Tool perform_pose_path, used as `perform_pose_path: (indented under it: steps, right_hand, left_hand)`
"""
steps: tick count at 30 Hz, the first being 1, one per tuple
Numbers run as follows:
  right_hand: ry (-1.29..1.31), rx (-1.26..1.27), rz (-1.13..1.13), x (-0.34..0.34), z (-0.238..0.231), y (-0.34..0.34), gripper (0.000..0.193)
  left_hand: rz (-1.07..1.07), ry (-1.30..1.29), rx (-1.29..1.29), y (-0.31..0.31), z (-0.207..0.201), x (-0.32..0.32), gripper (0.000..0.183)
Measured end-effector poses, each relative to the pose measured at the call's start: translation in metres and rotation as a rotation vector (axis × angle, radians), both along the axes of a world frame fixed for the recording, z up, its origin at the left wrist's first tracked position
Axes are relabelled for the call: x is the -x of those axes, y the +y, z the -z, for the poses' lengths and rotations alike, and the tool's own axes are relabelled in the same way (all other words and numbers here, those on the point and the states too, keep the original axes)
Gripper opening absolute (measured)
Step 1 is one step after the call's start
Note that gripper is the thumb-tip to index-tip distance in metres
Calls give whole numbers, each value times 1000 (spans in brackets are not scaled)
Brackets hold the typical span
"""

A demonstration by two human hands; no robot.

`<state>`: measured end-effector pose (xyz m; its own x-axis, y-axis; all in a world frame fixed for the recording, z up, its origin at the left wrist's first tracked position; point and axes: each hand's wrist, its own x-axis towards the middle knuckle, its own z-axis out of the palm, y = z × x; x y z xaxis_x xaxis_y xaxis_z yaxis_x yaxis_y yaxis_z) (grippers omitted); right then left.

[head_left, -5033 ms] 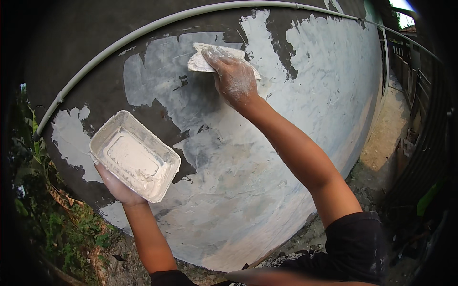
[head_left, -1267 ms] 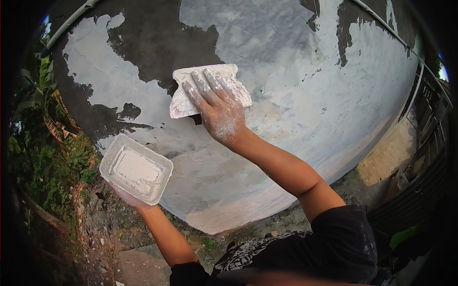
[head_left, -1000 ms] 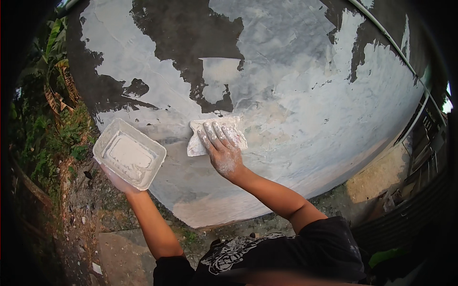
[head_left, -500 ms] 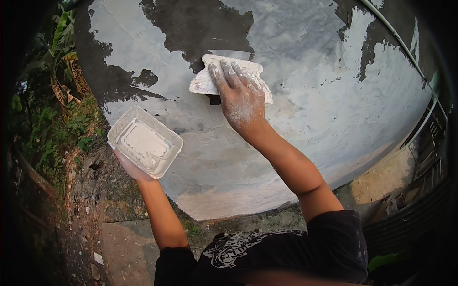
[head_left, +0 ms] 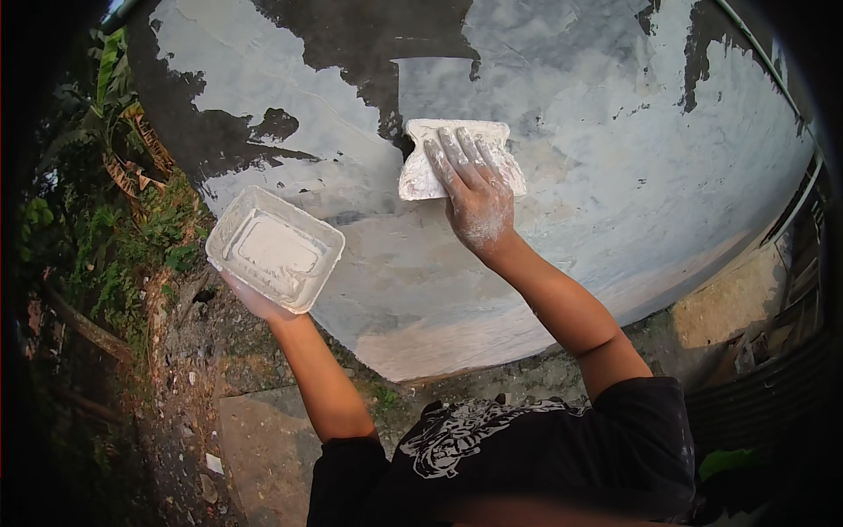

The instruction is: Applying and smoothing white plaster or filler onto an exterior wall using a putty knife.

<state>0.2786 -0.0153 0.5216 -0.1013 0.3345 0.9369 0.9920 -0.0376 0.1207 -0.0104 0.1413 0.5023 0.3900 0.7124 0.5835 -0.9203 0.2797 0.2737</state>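
Observation:
My right hand (head_left: 480, 206), dusted with white, grips a putty-caked scraper (head_left: 421, 176) against the wall (head_left: 580, 149). Its fingers lie across the broad white face; the thumb is hidden behind. Just above the scraper, a fresh pale grey patch with a straight upper edge covers part of the dark wall surface. Lower to the left, my left hand (head_left: 255, 297) supports a rectangular plastic tub (head_left: 325, 263) from below, its fingers mostly hidden. White putty (head_left: 277, 250) lies in the tub's bottom and smears its walls.
Dark bare patches (head_left: 360, 35) break up the pale coating at the upper wall. A thin pipe (head_left: 762, 57) runs down the right side. Leafy plants (head_left: 110, 220) grow at the left above stony ground (head_left: 189, 378). A concrete slab (head_left: 259, 439) lies below.
The scraper in my right hand has moved down and slightly right along the wall, leaving a pale smooth strip over the dark patch. My left hand still holds the tub.

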Motion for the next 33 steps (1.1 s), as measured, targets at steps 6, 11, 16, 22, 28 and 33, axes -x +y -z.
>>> perform_pose_path:
  steps: [6, 11, 16, 22, 28, 33]
  right_hand:
    - [86, 277, -80, 16, 77, 7, 65]
    - [148, 386, -31, 26, 39, -22, 61]
    - [200, 136, 82, 13, -43, -23, 59]
    - [130, 70, 74, 12, 21, 6, 69]
    - [441, 780, 37, 35, 29, -32, 61]
    - [301, -27, 48, -30, -1, -59, 67]
  left_hand:
    - [-331, 193, 278, -3, -14, -18, 67]
    - [-182, 137, 180, 5, 1, -14, 69]
    - [57, 57, 38, 7, 12, -16, 69]
    - [117, 15, -16, 4, 12, -28, 66]
    - [-50, 72, 137, 7, 9, -22, 71]
    - [34, 113, 67, -12, 3, -30, 66]
